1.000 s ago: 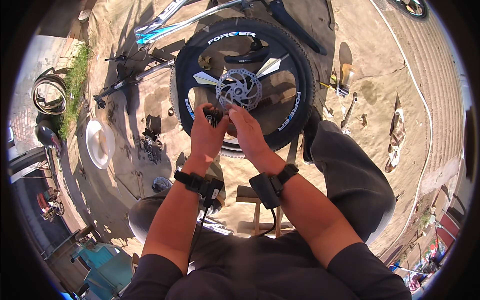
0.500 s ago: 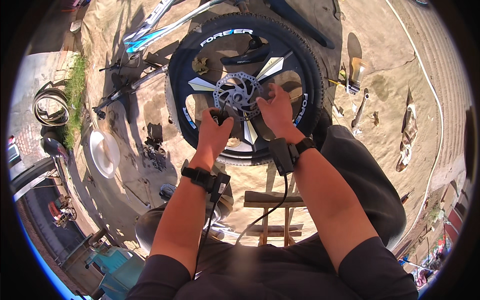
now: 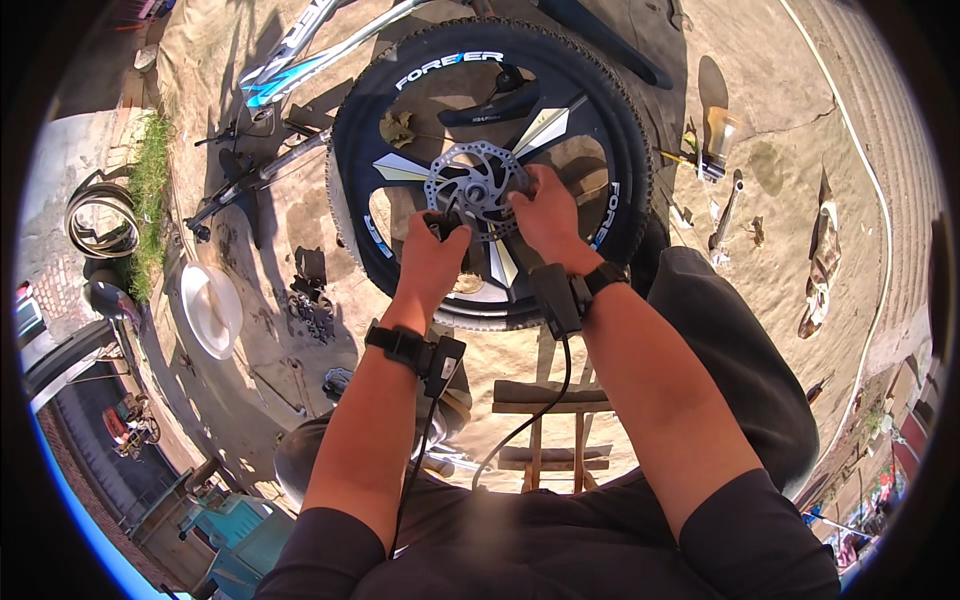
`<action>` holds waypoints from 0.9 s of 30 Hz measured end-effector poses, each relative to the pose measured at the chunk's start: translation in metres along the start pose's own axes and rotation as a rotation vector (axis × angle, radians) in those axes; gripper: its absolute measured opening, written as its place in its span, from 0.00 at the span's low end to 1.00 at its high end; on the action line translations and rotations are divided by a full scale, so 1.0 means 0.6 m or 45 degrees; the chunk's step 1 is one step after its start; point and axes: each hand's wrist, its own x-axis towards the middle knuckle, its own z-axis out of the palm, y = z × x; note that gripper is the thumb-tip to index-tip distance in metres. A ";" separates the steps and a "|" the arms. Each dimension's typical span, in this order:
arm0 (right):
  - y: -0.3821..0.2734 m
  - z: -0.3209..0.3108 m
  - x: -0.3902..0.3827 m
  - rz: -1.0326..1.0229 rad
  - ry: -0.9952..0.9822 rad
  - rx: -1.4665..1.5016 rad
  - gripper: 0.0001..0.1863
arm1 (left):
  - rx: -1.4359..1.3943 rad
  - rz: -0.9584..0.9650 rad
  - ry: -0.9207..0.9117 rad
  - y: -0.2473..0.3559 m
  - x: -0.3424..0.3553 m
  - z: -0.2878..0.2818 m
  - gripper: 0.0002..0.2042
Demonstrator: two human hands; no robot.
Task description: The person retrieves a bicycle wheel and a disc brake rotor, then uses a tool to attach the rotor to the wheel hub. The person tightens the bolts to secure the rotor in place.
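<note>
- Two hands work at the hub of a black bicycle wheel, which stands upright on sandy ground in front of the person's knees, at 12 o'clock from the body.
- Silver brake disc sits at the wheel's centre; both hands meet on it.
- Risk: the disc edge is thin metal, so a slip of the fingers across it could cut them. Judgement only.
- Risk: the wheel appears to be steadied only by the two hands and the knees. If the grip loosens, it could roll or tip toward 9 o'clock, where small dark parts lie on the ground.
- Risk: the cables hanging from the wrist units could snag on the wooden stool between the legs.
- Left hand: forearm extended forward, wrist straight, fingers curled shut around a small dark tool or part at the disc's 7 o'clock edge. What it is cannot be told.
- Right hand: forearm angled inward, fingers closed on the disc's 3 o'clock side, thumb over the rim of the disc.
- Surroundings: white bowl at 9 o'clock, blue-white bicycle frame at 11 o'clock, loose hand tools at 2 o'clock.
</note>
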 end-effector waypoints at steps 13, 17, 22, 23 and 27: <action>-0.015 -0.009 0.008 0.064 -0.035 0.027 0.20 | -0.021 0.018 -0.013 -0.011 0.013 0.005 0.27; -0.009 -0.006 0.007 0.041 -0.011 0.029 0.20 | -0.013 0.000 -0.030 -0.011 0.015 0.005 0.26; -0.012 -0.007 0.006 0.049 -0.013 0.022 0.20 | -0.040 -0.018 -0.035 -0.007 0.015 0.005 0.25; -0.013 -0.007 0.006 0.050 -0.011 0.021 0.20 | -0.039 -0.003 -0.032 -0.007 0.015 0.006 0.25; -0.012 -0.005 0.007 0.047 -0.005 0.019 0.20 | -0.016 0.020 -0.019 -0.007 0.016 0.007 0.26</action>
